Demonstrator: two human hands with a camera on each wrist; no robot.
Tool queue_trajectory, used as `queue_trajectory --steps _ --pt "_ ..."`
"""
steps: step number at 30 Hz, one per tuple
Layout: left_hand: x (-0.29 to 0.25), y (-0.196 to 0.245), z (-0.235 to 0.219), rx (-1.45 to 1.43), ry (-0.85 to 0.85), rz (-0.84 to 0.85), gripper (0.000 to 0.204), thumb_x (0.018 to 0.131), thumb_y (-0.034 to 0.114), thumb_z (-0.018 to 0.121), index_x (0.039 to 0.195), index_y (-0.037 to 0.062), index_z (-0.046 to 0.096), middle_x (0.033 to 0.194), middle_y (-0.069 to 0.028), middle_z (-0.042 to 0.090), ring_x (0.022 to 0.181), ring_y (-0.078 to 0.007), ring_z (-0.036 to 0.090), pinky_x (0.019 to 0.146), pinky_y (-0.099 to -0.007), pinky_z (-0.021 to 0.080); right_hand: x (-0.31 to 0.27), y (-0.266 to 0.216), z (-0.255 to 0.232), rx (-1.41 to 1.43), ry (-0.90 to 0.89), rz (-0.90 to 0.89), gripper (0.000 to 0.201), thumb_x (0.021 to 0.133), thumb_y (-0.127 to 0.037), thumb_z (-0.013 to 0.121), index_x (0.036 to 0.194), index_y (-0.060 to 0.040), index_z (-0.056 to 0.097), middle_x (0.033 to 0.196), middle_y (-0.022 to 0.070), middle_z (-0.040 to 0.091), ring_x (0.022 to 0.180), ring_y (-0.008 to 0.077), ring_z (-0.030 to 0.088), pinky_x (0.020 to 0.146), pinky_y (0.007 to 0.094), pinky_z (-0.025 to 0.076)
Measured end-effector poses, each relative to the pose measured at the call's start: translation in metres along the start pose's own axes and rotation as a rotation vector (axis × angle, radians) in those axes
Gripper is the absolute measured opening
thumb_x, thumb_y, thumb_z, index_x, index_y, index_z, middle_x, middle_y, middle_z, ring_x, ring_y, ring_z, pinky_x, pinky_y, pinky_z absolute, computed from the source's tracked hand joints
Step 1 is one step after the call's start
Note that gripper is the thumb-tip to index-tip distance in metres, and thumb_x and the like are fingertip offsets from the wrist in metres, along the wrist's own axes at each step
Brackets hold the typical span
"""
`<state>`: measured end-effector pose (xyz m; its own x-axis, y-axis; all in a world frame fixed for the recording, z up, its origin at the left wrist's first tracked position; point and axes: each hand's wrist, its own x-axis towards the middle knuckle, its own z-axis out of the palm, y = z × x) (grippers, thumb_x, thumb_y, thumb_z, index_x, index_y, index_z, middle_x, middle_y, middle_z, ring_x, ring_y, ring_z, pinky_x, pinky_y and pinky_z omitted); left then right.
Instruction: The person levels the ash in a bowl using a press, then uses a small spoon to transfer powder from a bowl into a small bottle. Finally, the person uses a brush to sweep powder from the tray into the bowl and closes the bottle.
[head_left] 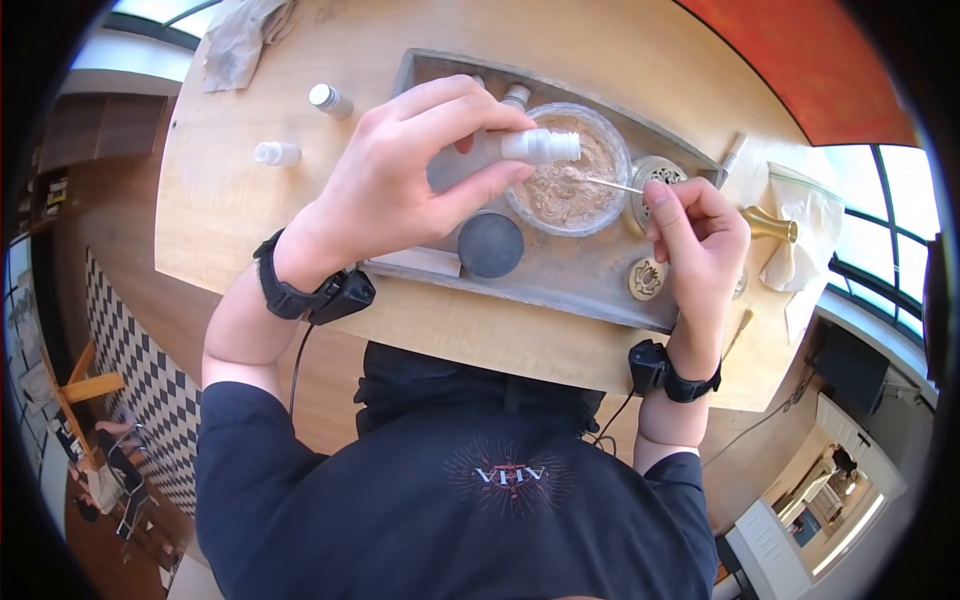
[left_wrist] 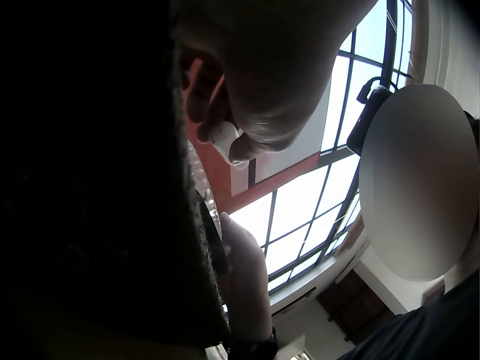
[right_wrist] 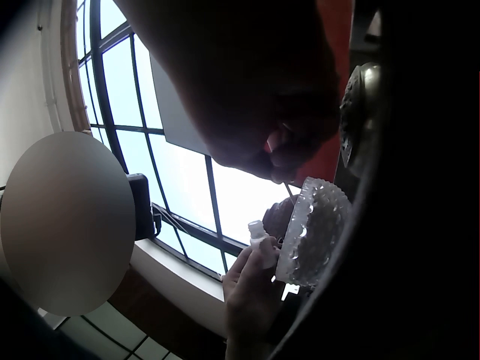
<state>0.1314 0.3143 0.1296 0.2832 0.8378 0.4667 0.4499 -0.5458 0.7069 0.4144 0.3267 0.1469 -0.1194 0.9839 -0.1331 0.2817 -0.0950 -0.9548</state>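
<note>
My left hand (head_left: 405, 165) pinches a small white bottle (head_left: 541, 147) between thumb and fingers, tipped sideways, its uncapped neck over a clear textured bowl (head_left: 569, 222) of pinkish-brown powder. Between the thumb and curled fingers of my right hand (head_left: 700, 235) is a thin metal stick (head_left: 612, 185), whose tip is at the powder. In the right wrist view the bottle (right_wrist: 262, 244) in the left hand (right_wrist: 250, 296) is beside the bowl (right_wrist: 300, 232). The left wrist view shows the bottle (left_wrist: 225, 141) dimly in the fingers.
A grey tray (head_left: 560, 298) holds the bowl, a dark round lid (head_left: 490, 244), an ornate metal tin (head_left: 657, 172) and a patterned disc (head_left: 646, 279). Two white bottles stand or lie at the left, one here (head_left: 277, 154). A brass vessel (head_left: 770, 225) and a plastic bag (head_left: 808, 215) are at the right.
</note>
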Motion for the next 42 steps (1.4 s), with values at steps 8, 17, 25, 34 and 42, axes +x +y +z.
queue_trajectory --steps 8,17,25,34,42 --pt "-0.001 -0.003 0.001 0.002 -0.031 0.054 0.034 0.081 0.004 0.084 0.113 0.0028 0.074 0.096 -0.0076 0.067 0.079 -0.0174 0.06 0.071 -0.0286 0.051 0.001 -0.002 -0.008 0.172 0.036 -0.033 0.02 0.096 -0.018 0.077 0.085 -0.0028 0.07 0.066 -0.001 0.063 0.052 0.0023 0.049 0.049 0.0172 0.034" --pt "-0.001 -0.002 0.006 -0.014 -0.057 0.102 0.035 0.08 0.003 0.085 0.114 0.0025 0.074 0.1 -0.0084 0.069 0.08 -0.018 0.061 0.071 -0.0287 0.052 -0.006 -0.003 -0.002 0.1 -0.021 -0.113 0.014 0.095 -0.011 0.078 0.088 -0.0007 0.072 0.071 -0.0005 0.066 0.057 0.0037 0.054 0.051 0.0182 0.037" --pt "0.0 0.001 0.006 0.003 0.027 0.044 0.034 0.08 0.001 0.084 0.113 0.0026 0.075 0.098 -0.0082 0.07 0.079 -0.0173 0.06 0.071 -0.0283 0.051 -0.006 0.016 -0.001 -0.055 0.146 -0.59 0.01 0.092 -0.002 0.079 0.089 0.0018 0.069 0.077 0.0033 0.068 0.065 0.0047 0.056 0.056 0.0189 0.04" --pt "0.0 0.001 0.008 -0.011 0.046 0.025 0.033 0.081 -0.001 0.082 0.113 0.0021 0.074 0.097 -0.0075 0.07 0.08 -0.0172 0.06 0.072 -0.0284 0.051 -0.015 0.01 0.003 -0.273 0.125 -0.331 0.017 0.09 -0.009 0.082 0.079 -0.0016 0.071 0.062 -0.0054 0.06 0.056 0.0005 0.047 0.051 0.0185 0.036" --pt "0.0 0.002 0.009 -0.011 0.04 0.022 0.034 0.08 -0.001 0.082 0.113 0.0026 0.075 0.097 -0.0073 0.07 0.08 -0.0174 0.06 0.072 -0.0286 0.051 -0.015 0.012 0.006 -0.138 0.056 -0.168 0.02 0.093 -0.012 0.081 0.08 0.0 0.071 0.065 -0.0044 0.062 0.058 0.0014 0.051 0.052 0.019 0.038"
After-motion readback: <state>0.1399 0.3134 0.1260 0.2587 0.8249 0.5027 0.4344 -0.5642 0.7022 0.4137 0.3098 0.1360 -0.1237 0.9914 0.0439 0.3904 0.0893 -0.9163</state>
